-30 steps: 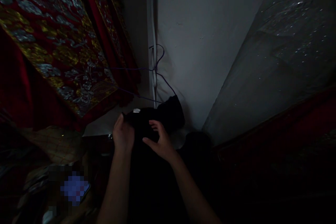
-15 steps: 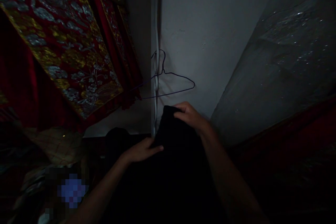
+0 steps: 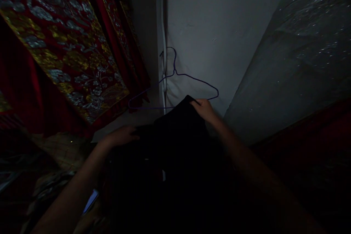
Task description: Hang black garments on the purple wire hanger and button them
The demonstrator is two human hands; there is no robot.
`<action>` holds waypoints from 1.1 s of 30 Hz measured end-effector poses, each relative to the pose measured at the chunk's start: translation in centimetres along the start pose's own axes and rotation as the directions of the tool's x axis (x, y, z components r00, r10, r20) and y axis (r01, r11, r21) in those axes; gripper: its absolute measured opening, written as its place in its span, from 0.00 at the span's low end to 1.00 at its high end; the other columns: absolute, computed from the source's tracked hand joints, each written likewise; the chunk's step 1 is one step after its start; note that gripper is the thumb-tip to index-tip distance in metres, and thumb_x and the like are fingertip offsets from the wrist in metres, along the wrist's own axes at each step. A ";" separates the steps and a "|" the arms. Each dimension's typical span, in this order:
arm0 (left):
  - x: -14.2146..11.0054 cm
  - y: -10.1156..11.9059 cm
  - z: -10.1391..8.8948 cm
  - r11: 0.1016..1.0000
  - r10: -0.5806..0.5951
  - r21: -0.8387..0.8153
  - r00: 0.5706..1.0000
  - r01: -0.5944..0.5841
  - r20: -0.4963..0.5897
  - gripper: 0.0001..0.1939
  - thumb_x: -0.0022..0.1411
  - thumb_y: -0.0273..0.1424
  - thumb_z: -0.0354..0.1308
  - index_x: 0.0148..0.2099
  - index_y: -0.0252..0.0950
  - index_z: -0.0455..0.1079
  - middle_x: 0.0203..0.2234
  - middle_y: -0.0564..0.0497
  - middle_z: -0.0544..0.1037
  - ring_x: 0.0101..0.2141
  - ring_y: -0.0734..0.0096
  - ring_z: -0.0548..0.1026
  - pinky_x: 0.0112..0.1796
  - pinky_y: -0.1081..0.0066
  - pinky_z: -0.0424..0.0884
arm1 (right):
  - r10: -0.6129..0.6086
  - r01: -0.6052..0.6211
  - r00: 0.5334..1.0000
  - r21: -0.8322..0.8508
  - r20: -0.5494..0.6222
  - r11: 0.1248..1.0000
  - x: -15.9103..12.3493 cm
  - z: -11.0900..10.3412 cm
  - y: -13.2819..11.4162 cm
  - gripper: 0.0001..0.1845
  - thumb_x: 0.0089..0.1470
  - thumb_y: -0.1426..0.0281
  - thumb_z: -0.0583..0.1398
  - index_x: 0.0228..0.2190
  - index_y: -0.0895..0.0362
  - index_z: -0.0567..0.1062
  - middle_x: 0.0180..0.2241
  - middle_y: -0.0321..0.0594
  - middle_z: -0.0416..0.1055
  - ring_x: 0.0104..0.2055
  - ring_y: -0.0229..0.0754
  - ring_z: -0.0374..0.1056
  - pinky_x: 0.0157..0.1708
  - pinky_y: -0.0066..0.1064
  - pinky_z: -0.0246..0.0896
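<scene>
The black garment (image 3: 178,135) stretches between the two hands, its edge pinched by the right hand's fingers (image 3: 203,108) and held at the other end by the left hand (image 3: 122,136) (its fingertips sink into the dark cloth, so their exact closing is hard to tell). Just beyond the right fingers hangs a bare purple wire hanger (image 3: 174,68), its lower bar partly behind the garment; embroidered red cloth (image 3: 82,56) hangs beyond the left fingers.
</scene>
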State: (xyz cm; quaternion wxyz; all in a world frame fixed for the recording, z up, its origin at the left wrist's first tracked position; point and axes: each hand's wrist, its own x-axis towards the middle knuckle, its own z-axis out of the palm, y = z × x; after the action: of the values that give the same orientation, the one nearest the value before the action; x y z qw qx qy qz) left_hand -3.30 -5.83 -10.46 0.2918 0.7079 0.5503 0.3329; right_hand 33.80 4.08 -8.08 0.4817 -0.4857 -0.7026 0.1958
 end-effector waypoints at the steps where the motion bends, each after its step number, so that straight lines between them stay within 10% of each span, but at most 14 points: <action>1: 0.4 0.4 -0.9 0.996 0.010 0.093 1.000 -0.011 0.015 0.10 0.46 0.41 0.68 0.24 0.42 0.75 0.19 0.52 0.78 0.20 0.64 0.73 0.24 0.71 0.64 | -0.002 0.001 1.000 -0.036 -0.027 0.999 -0.1 -1.0 -0.1 0.21 0.50 0.56 0.56 0.14 0.54 0.61 0.15 0.31 0.52 0.21 0.34 0.51 0.21 0.28 0.42; 8: 1.6 7.3 -5.2 0.863 0.357 0.441 0.915 -0.246 -0.187 0.14 0.57 0.41 0.54 0.31 0.39 0.74 0.30 0.46 0.79 0.32 0.57 0.76 0.38 0.64 0.69 | -0.050 0.025 0.984 -0.149 -0.169 0.989 -0.7 -2.7 -2.2 0.20 0.49 0.58 0.54 0.13 0.53 0.57 0.16 0.32 0.50 0.20 0.33 0.48 0.21 0.29 0.39; 15: -0.1 8.0 -7.7 0.854 0.228 0.504 0.965 -0.131 -0.134 0.15 0.56 0.43 0.53 0.25 0.39 0.71 0.22 0.49 0.75 0.25 0.63 0.70 0.28 0.67 0.64 | -0.026 0.004 0.984 -0.125 -0.177 0.992 -1.6 -1.2 -2.7 0.21 0.48 0.57 0.54 0.13 0.54 0.57 0.15 0.31 0.48 0.20 0.33 0.48 0.21 0.29 0.38; 22: 2.4 9.6 -5.7 0.891 0.362 0.389 0.884 -0.235 -0.295 0.13 0.61 0.39 0.54 0.41 0.38 0.73 0.29 0.51 0.76 0.30 0.63 0.73 0.32 0.69 0.68 | 0.068 -0.067 0.997 0.043 -0.027 0.997 -3.5 1.1 -3.5 0.25 0.51 0.52 0.56 0.14 0.53 0.57 0.16 0.31 0.51 0.20 0.34 0.50 0.19 0.27 0.41; 26: 5.1 11.1 -4.3 0.811 0.501 0.489 0.812 -0.321 -0.298 0.20 0.65 0.38 0.52 0.57 0.38 0.69 0.41 0.47 0.79 0.40 0.58 0.77 0.43 0.64 0.70 | -0.043 0.030 0.996 0.161 0.081 0.987 -6.0 1.5 -5.1 0.21 0.58 0.52 0.55 0.25 0.55 0.72 0.23 0.38 0.70 0.28 0.42 0.66 0.29 0.31 0.62; 33: 5.8 10.4 -4.8 0.778 0.445 0.555 0.882 -0.294 -0.156 0.19 0.70 0.37 0.46 0.52 0.39 0.75 0.38 0.46 0.81 0.35 0.59 0.78 0.40 0.65 0.71 | -0.263 0.247 0.855 -0.095 -0.447 0.964 -4.7 -5.4 -3.8 0.24 0.58 0.67 0.58 0.55 0.59 0.72 0.56 0.51 0.71 0.55 0.51 0.70 0.54 0.44 0.66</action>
State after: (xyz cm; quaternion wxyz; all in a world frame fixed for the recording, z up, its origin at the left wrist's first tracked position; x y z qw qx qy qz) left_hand -0.04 -2.32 1.43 -0.0612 0.8004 0.5030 0.3203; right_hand 36.93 -2.78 -5.07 0.6462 -0.4285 -0.6315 -0.0009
